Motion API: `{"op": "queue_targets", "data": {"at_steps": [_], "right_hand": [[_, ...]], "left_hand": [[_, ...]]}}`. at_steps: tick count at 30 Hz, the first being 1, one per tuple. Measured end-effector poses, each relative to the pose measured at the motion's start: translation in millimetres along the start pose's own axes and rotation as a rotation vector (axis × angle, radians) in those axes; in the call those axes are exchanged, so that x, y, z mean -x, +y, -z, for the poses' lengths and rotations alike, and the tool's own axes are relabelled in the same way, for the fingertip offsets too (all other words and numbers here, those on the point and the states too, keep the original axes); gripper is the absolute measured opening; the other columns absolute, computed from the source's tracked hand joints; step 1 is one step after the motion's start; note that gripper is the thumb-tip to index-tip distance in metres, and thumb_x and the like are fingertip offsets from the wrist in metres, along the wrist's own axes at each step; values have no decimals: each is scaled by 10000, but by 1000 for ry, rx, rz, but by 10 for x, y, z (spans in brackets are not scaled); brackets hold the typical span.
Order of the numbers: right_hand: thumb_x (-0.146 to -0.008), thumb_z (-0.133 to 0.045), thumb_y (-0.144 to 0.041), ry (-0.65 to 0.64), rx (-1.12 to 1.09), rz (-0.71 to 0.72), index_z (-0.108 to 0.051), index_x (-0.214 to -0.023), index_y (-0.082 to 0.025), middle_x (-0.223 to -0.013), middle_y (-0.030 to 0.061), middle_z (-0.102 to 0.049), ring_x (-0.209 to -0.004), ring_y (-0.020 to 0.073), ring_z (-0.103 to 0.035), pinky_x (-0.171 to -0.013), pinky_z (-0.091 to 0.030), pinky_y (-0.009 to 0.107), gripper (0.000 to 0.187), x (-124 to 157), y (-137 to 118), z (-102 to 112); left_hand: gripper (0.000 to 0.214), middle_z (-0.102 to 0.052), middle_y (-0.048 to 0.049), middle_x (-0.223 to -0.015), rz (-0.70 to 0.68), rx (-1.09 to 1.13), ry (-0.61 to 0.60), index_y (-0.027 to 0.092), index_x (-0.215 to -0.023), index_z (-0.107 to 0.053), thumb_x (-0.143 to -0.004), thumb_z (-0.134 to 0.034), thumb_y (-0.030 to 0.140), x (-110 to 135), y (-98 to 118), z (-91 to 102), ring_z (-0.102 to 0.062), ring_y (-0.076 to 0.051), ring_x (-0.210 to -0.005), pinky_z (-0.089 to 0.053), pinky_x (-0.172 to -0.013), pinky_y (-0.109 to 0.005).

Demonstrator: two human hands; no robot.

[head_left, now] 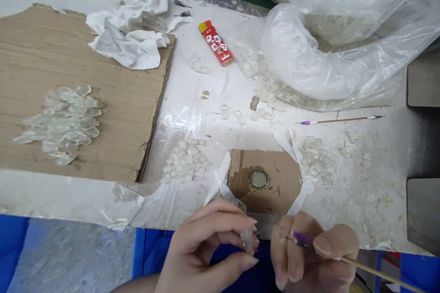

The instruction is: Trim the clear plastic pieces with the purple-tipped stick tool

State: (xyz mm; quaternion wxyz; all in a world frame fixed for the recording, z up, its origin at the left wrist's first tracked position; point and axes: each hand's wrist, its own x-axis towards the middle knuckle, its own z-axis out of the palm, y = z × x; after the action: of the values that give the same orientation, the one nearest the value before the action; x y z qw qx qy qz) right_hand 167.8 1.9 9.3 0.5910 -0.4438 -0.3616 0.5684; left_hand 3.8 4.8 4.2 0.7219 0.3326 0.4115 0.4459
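Observation:
My left hand (209, 242) pinches a small clear plastic piece (247, 241) between thumb and fingertips, at the table's front edge. In my right hand (316, 252) is a thin wooden stick (374, 274) with a purple dispensing-needle tip (302, 239), pointing left towards that piece without visibly touching it. Just beyond both hands, an upturned bottle cap (260, 179) with pale contents sits on a small stained cardboard piece (282, 169), taped at its corners. Small translucent blocks (187, 160) are heaped left of this cardboard; clear pieces (318, 162) lie to its right.
A big cardboard sheet (120, 100) at left bears a pile of clear pieces (68, 121) and crumpled white cloth (134, 32). Farther back are a red lighter (216, 43) and a large clear plastic bag (330, 73). Another purple-tipped stick (343, 120) lies at right.

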Motion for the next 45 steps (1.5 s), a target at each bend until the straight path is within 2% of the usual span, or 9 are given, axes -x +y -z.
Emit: {"op": "queue_targets", "data": {"at_steps": [3,5,8,10,14,20,25,33,45], "right_hand": [[-1130,-529,-366,79,91,178,-769,-1241,-356,-940,33,-790,-496,139,-652,-390,-557,268,265,-11,16,75],[-1148,-487,-289,65,203,177,-749,-1293,-337,-1067,54,-834,-638,161,-730,-503,-624,285,303,-5,39,135],[-1101,-543,-135,-94,434,95,-755,-1261,-309,-1100,59,-827,-822,171,-765,-707,-663,298,317,-14,56,225],[-1051,-585,-85,-230,509,109,-761,-1225,-286,-1084,75,-807,-870,187,-771,-738,-658,300,319,-47,49,261],[-1071,-625,-224,-393,387,154,-768,-1196,-273,-904,60,-775,-726,180,-729,-588,-600,268,196,-139,18,266],[-1065,-679,-325,-338,194,105,-817,-1173,-302,-746,14,-686,-597,157,-616,-529,-523,269,177,-163,50,231],[-1009,-769,-371,-311,65,51,-836,-1113,-331,-666,-26,-599,-518,127,-493,-476,-413,250,130,-133,116,168],[-986,-793,-364,-358,-118,-161,-795,-888,-296,-625,-51,-531,-492,108,-449,-467,-360,235,119,-167,97,125],[-993,-732,-336,-375,-142,-213,-634,-792,-273,-635,-66,-460,-514,109,-401,-488,-321,239,233,-133,66,108]], "left_hand": [[481,-787,-33,-1066,61,56,-20,389,-1210,-867,-877,-864,41,-8,34,16,-845,-178,-861,-715,-795,-218],[439,-788,-34,-1072,102,89,-29,396,-1190,-876,-888,-872,76,0,58,17,-852,-184,-868,-715,-798,-218],[326,-796,-45,-1051,130,179,-32,391,-1152,-892,-904,-891,180,20,37,-20,-865,-198,-838,-718,-763,-223],[258,-790,-46,-999,93,257,-23,386,-1126,-901,-897,-907,268,27,-17,-61,-867,-200,-777,-717,-703,-221],[237,-759,-41,-946,74,311,-17,391,-1084,-912,-859,-936,323,12,-68,-115,-855,-199,-692,-710,-632,-236],[204,-750,-38,-987,290,272,-11,374,-1025,-925,-837,-958,302,-27,87,-66,-845,-189,-789,-713,-736,-243],[250,-745,-42,-908,214,192,-67,394,-1085,-911,-865,-931,278,-82,96,-57,-823,-177,-750,-709,-702,-231],[261,-774,-76,-891,162,119,-62,373,-1104,-910,-859,-931,283,-39,96,-15,-842,-214,-694,-707,-632,-250],[337,-796,-77,-889,14,-36,-100,371,-1216,-876,-901,-892,251,-3,84,-11,-800,-200,-724,-690,-670,-250]]}}
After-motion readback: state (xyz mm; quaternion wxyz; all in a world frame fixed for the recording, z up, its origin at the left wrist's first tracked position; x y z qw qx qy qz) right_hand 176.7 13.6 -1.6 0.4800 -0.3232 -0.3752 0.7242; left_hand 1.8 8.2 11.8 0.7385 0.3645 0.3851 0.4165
